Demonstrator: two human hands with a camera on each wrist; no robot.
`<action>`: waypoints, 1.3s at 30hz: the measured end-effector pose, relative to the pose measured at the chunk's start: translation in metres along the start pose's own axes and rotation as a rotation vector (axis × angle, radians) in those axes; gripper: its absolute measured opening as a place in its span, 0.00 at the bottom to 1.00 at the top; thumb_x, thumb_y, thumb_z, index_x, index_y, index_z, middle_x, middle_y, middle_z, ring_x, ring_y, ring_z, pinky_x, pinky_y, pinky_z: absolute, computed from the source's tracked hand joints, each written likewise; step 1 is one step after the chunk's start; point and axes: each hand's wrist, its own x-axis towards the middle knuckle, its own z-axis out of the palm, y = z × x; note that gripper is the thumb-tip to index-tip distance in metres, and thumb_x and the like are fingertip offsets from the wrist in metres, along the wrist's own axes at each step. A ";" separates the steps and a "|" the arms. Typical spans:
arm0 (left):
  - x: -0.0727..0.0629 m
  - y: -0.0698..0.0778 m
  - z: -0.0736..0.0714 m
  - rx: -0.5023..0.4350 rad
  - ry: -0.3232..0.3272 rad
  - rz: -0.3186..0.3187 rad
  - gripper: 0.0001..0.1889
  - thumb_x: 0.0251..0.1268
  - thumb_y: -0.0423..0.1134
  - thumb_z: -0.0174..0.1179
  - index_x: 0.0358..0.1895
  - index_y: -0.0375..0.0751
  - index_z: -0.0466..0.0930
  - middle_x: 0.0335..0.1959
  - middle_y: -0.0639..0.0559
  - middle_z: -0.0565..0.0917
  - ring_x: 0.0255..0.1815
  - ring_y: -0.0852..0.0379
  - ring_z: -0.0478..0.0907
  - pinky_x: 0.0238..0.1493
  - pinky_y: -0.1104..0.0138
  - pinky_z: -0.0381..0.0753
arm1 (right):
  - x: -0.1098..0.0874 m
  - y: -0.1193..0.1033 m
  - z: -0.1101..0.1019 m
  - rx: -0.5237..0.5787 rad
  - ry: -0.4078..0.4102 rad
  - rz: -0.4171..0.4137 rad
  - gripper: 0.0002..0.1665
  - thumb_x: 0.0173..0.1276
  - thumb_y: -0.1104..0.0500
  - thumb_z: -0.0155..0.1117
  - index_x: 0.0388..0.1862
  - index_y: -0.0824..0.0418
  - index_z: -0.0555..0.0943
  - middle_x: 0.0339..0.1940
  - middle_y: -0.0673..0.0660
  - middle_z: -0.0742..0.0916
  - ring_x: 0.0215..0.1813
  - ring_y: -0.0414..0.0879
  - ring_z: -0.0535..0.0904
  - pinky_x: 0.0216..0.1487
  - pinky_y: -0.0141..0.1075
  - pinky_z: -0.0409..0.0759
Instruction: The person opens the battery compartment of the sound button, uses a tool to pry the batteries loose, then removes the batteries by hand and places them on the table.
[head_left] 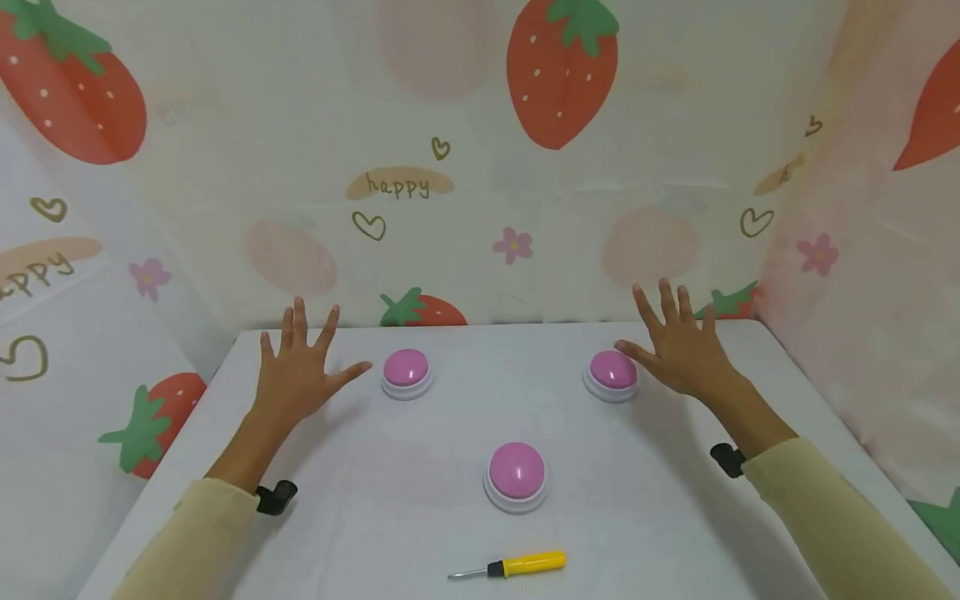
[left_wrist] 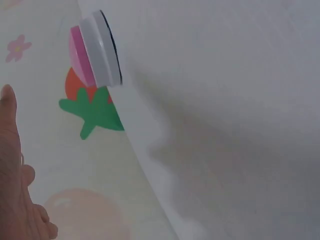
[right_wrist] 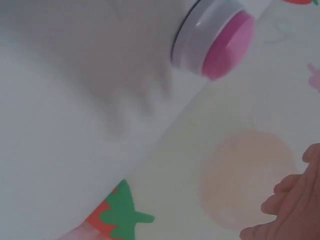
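Note:
Both hands are raised above the white table with fingers spread and nothing held. My left hand [head_left: 295,379] hovers to the left of a pink push button with a white base [head_left: 406,368]; the same button [left_wrist: 95,50] shows at the top of the left wrist view. On the other side, my right hand [head_left: 681,350] hangs in the air, its thumb overlapping the edge of the right pink button [head_left: 612,371] in the head view. The right wrist view shows that button [right_wrist: 227,45] apart from the hand. Nearer the front sits a third pink button [head_left: 517,472].
A screwdriver [head_left: 517,566] with a yellow handle lies near the front of the table [head_left: 420,500], its tip pointing left. Strawberry-patterned cloth [head_left: 480,275] walls stand behind the table and at both sides. A black wrist strap piece [head_left: 277,497] shows at the left cuff.

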 end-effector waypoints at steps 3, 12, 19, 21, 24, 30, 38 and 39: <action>-0.003 0.008 -0.005 0.001 0.012 0.050 0.52 0.63 0.76 0.52 0.83 0.54 0.45 0.82 0.30 0.38 0.81 0.32 0.40 0.70 0.27 0.46 | -0.005 -0.010 -0.002 0.014 0.012 -0.036 0.59 0.73 0.24 0.44 0.84 0.53 0.33 0.82 0.71 0.41 0.80 0.73 0.37 0.71 0.76 0.36; -0.013 0.045 -0.020 -0.003 0.042 0.192 0.50 0.64 0.69 0.60 0.83 0.51 0.50 0.81 0.31 0.51 0.79 0.35 0.52 0.72 0.37 0.60 | -0.025 -0.032 -0.009 0.112 0.054 -0.153 0.59 0.73 0.29 0.53 0.85 0.54 0.36 0.84 0.66 0.41 0.83 0.64 0.35 0.79 0.62 0.41; -0.027 0.068 -0.019 -0.006 0.051 0.275 0.51 0.62 0.70 0.61 0.82 0.49 0.54 0.79 0.32 0.56 0.75 0.36 0.63 0.69 0.41 0.67 | -0.043 -0.048 -0.009 0.148 0.039 -0.200 0.59 0.72 0.28 0.54 0.85 0.53 0.38 0.85 0.63 0.42 0.83 0.63 0.40 0.80 0.59 0.42; -0.032 0.073 -0.020 -0.023 0.050 0.289 0.51 0.61 0.71 0.61 0.81 0.50 0.55 0.79 0.33 0.58 0.73 0.35 0.67 0.69 0.42 0.68 | -0.049 -0.053 -0.008 0.148 0.032 -0.214 0.59 0.71 0.28 0.55 0.85 0.53 0.39 0.85 0.62 0.43 0.83 0.62 0.40 0.80 0.58 0.42; -0.038 0.080 -0.022 -0.050 0.042 0.307 0.51 0.60 0.72 0.61 0.81 0.51 0.56 0.79 0.35 0.59 0.69 0.35 0.71 0.69 0.43 0.69 | -0.056 -0.062 -0.007 0.159 0.031 -0.238 0.59 0.71 0.29 0.56 0.85 0.53 0.41 0.85 0.61 0.44 0.84 0.60 0.41 0.80 0.57 0.42; -0.047 0.095 -0.027 -0.126 0.021 0.337 0.50 0.60 0.73 0.60 0.81 0.54 0.56 0.79 0.38 0.60 0.66 0.36 0.75 0.62 0.44 0.77 | -0.068 -0.079 -0.002 0.156 0.017 -0.283 0.59 0.69 0.26 0.55 0.85 0.53 0.43 0.85 0.62 0.48 0.83 0.59 0.47 0.80 0.56 0.47; -0.058 0.120 -0.017 -0.145 -0.028 0.399 0.48 0.62 0.74 0.58 0.82 0.58 0.54 0.76 0.41 0.66 0.62 0.43 0.79 0.55 0.49 0.83 | -0.082 -0.099 0.012 0.122 0.018 -0.327 0.61 0.67 0.24 0.54 0.85 0.50 0.41 0.84 0.60 0.53 0.80 0.60 0.57 0.76 0.56 0.61; -0.059 0.122 -0.015 -0.146 -0.041 0.403 0.48 0.62 0.75 0.56 0.82 0.58 0.54 0.77 0.42 0.65 0.62 0.43 0.80 0.55 0.49 0.83 | -0.083 -0.101 0.015 0.123 0.013 -0.331 0.61 0.67 0.24 0.54 0.85 0.49 0.41 0.84 0.59 0.53 0.80 0.60 0.58 0.75 0.56 0.63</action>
